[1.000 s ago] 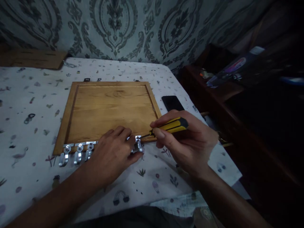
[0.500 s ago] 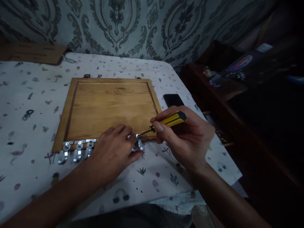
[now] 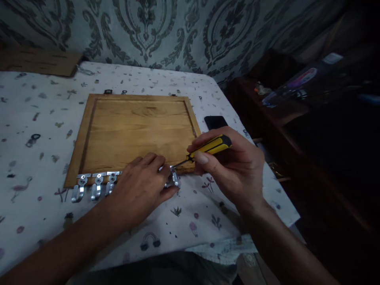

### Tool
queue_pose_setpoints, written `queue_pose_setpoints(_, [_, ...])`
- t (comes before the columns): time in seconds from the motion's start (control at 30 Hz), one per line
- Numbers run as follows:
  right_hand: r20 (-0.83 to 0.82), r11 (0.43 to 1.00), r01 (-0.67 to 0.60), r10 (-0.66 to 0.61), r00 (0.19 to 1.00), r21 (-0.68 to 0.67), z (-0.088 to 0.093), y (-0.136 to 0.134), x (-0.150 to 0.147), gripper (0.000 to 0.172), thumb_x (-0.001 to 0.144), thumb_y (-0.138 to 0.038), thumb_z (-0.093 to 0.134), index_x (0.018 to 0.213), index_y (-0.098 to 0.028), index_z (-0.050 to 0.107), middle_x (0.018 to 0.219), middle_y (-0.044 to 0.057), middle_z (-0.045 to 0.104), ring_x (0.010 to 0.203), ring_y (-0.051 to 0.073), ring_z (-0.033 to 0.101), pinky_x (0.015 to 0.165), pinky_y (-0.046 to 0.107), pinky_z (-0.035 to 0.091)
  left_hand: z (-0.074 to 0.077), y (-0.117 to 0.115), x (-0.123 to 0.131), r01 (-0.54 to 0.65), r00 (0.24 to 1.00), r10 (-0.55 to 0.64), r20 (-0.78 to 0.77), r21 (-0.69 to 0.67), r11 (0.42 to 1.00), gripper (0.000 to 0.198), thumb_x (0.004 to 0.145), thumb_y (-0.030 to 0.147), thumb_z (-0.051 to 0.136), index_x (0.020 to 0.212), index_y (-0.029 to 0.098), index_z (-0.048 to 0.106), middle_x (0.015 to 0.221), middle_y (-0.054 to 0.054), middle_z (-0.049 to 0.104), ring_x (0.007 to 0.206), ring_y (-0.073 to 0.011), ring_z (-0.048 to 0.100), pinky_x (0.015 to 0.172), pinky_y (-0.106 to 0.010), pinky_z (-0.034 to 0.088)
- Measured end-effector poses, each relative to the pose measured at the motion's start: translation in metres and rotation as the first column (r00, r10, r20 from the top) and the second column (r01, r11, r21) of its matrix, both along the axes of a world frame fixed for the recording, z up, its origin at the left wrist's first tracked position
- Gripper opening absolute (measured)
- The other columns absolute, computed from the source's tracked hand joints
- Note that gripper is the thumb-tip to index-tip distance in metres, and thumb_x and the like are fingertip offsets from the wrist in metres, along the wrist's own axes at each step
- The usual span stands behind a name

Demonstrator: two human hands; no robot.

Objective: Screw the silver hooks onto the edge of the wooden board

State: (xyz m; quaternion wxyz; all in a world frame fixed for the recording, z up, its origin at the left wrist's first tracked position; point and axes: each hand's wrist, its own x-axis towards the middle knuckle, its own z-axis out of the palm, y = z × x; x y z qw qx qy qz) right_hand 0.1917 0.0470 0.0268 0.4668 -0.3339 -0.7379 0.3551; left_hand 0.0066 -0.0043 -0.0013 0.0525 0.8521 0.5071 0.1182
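A framed wooden board point(image 3: 142, 130) lies flat on the table, with silver metal hooks point(image 3: 97, 186) along its near edge. My right hand point(image 3: 234, 170) grips a yellow and black screwdriver point(image 3: 212, 146), which slants down to the left. Its tip meets the rightmost hook point(image 3: 175, 179), where the screw is too small to make out. My left hand point(image 3: 145, 180) is closed on that same hook, thumb below and fingers above. Some of the row is hidden under this hand.
A black phone point(image 3: 215, 122) lies right of the board. Brown cardboard point(image 3: 38, 63) sits at the back left on the patterned tablecloth point(image 3: 29, 158). Past the table's right edge, a plastic bottle point(image 3: 303, 79) rests on dark furniture. Small metal fittings stick out behind the board.
The screwdriver handle has turned slightly in my right hand, and its fingers have shifted a little. My left hand stays in place. The whole view has moved slightly.
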Motion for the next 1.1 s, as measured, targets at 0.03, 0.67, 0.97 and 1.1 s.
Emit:
queue_pose_setpoints(0.03, [-0.003,0.998,-0.040,0.040,0.999,-0.039,0.001,0.001,0.002,0.012,0.089,-0.032,0.073,0.099,-0.025,0.072,0.089,0.001,0.069,0.070,0.012,0.066,0.050,0.021,0.054,0.000,0.000,0.000,0.001,1.000,-0.001,0.001,-0.001,1.000,0.026,0.091,0.038,0.070,0.096,0.013,0.073,0.097,-0.009,0.070,0.095,-0.0304,0.067,0.079,-0.048,0.058])
queue_pose_setpoints(0.67, [0.112,0.974,0.060,-0.086,0.990,0.218,-0.004,0.003,-0.002,0.018,0.085,-0.030,0.079,0.077,-0.022,0.065,0.070,-0.003,0.062,0.059,0.011,0.055,0.054,0.027,0.043,0.001,0.000,0.001,-0.005,1.000,0.004,-0.027,-0.020,1.000,0.030,0.091,0.040,0.070,0.105,0.013,0.074,0.098,-0.009,0.071,0.097,-0.0299,0.067,0.080,-0.045,0.058])
queue_pose_setpoints(0.97, [0.138,0.948,0.110,-0.157,0.978,0.300,-0.010,-0.008,0.003,0.008,0.087,-0.025,0.075,0.094,-0.026,0.070,0.079,0.000,0.067,0.068,0.017,0.065,0.061,0.034,0.052,-0.001,0.000,0.000,-0.003,1.000,0.003,-0.023,0.003,1.000,0.031,0.089,0.040,0.073,0.102,0.012,0.074,0.097,-0.009,0.070,0.097,-0.0300,0.066,0.079,-0.044,0.057])
queue_pose_setpoints(1.1, [0.050,0.931,0.172,-0.198,0.979,0.321,-0.014,-0.013,0.007,0.008,0.088,-0.024,0.074,0.096,-0.027,0.072,0.085,0.002,0.071,0.071,0.019,0.068,0.062,0.037,0.054,-0.001,0.000,0.001,-0.010,1.000,0.010,-0.016,0.014,1.000,0.029,0.089,0.041,0.073,0.096,0.014,0.075,0.094,-0.008,0.069,0.096,-0.0282,0.066,0.077,-0.040,0.055])
